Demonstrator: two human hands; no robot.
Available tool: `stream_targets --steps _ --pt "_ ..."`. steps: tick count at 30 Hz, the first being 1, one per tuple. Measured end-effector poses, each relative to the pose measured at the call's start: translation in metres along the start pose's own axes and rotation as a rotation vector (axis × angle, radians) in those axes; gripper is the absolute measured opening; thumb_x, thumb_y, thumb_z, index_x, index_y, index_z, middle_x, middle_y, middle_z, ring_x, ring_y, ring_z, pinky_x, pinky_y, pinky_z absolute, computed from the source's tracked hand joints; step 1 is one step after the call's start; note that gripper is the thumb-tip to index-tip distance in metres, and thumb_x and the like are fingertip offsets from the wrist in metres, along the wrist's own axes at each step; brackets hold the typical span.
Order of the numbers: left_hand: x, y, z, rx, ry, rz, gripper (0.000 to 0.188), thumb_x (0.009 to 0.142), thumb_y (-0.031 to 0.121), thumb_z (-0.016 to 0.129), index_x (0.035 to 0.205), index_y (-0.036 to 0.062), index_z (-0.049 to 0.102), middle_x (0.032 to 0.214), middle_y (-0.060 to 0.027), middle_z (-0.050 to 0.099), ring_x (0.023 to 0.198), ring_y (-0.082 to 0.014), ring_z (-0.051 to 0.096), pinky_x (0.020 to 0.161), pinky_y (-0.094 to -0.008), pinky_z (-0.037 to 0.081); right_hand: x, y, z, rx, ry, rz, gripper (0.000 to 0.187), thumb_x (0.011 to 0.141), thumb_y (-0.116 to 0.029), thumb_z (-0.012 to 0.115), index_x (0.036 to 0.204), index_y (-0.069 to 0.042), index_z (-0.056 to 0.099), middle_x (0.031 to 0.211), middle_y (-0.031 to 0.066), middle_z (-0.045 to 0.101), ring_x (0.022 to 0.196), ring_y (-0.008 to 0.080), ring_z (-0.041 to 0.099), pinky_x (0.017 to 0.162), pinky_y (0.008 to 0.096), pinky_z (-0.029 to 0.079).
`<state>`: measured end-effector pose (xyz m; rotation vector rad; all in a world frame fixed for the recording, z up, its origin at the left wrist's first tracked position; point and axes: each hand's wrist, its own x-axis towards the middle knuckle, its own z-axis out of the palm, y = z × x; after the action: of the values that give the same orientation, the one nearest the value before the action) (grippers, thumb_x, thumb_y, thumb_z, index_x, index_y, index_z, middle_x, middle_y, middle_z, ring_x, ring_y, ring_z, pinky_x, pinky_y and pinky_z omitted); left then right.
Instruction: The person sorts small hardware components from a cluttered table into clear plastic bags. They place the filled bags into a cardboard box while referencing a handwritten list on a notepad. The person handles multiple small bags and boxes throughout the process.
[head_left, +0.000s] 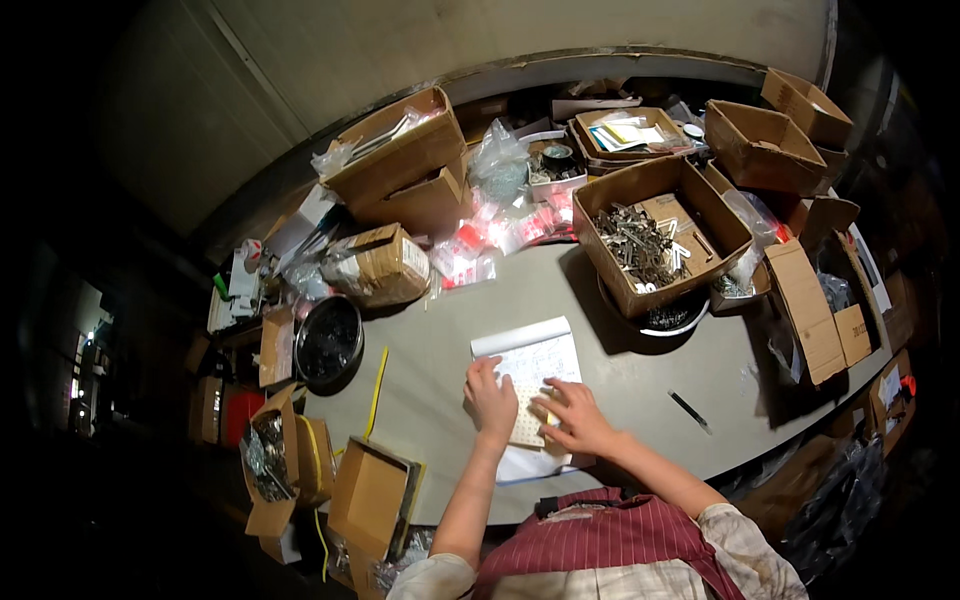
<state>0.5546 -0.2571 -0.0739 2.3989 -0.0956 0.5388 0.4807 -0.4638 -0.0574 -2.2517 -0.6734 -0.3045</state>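
Observation:
An open notepad (pixel 548 362) with handwriting lies on the table in front of me, its upper pages folded back. On its lower half rests a pale sheet (pixel 527 428) with rows of small dots, perhaps stickers. My left hand (pixel 490 402) lies over the left edge of the pad and sheet, its fingers stretched toward the top. From the right, my right hand (pixel 578 418) reaches over the sheet's right edge with fingers apart and slightly bent. Nothing shows clearly in either hand; the fingertips partly cover the paper.
A dark pen (pixel 690 412) lies to the right. Beyond stands a cardboard box (pixel 650 290) of metal parts on a round basin. At left are a black bowl (pixel 329 345), a taped carton (pixel 380 265) and a yellow strap (pixel 377 390). Plastic bags (pixel 465 255) lie at the back.

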Motion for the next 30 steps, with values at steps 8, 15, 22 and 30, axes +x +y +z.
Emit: stream_targets --steps 8,15,22,30 --pt "0.142 0.002 0.069 -0.029 -0.209 0.329 0.04 0.089 0.011 0.07 0.128 0.0077 0.064 0.141 -0.0136 0.055 0.129 -0.0368 0.054 0.11 -0.0513 0.042 -0.003 0.027 0.005 -0.104 -0.217 -0.129 0.053 0.097 -0.044 0.062 0.145 -0.022 0.063 0.156 0.0199 0.049 0.141 0.0395 0.048 0.12 0.0618 0.028" --pt "0.266 0.008 0.16 0.162 -0.208 0.536 0.055 0.087 0.012 0.07 0.14 0.0041 0.056 0.145 -0.0166 0.053 0.135 -0.0338 0.05 0.108 -0.0489 0.041 0.001 0.029 0.002 -0.035 -0.245 -0.071 0.054 0.094 -0.044 0.066 0.144 -0.023 0.064 0.155 0.016 0.052 0.137 0.0359 0.052 0.117 0.0589 0.032" --pt "0.312 -0.016 0.192 0.062 -0.199 0.223 0.044 0.087 0.011 0.063 0.129 -0.0018 0.062 0.117 -0.0218 0.063 0.117 -0.0388 0.056 0.104 -0.0524 0.045 0.002 0.03 0.002 0.018 -0.292 0.009 0.057 0.095 -0.042 0.069 0.147 -0.02 0.061 0.157 0.013 0.051 0.141 0.0308 0.05 0.119 0.0557 0.031" --pt "0.336 -0.007 0.226 0.123 -0.254 0.413 0.06 0.087 0.019 0.067 0.145 0.0062 0.054 0.136 -0.0209 0.06 0.129 -0.0385 0.052 0.11 -0.0528 0.041 0.001 0.032 0.008 0.05 -0.321 0.033 0.056 0.099 -0.042 0.067 0.15 -0.021 0.059 0.16 0.0116 0.048 0.145 0.0291 0.047 0.123 0.0532 0.028"
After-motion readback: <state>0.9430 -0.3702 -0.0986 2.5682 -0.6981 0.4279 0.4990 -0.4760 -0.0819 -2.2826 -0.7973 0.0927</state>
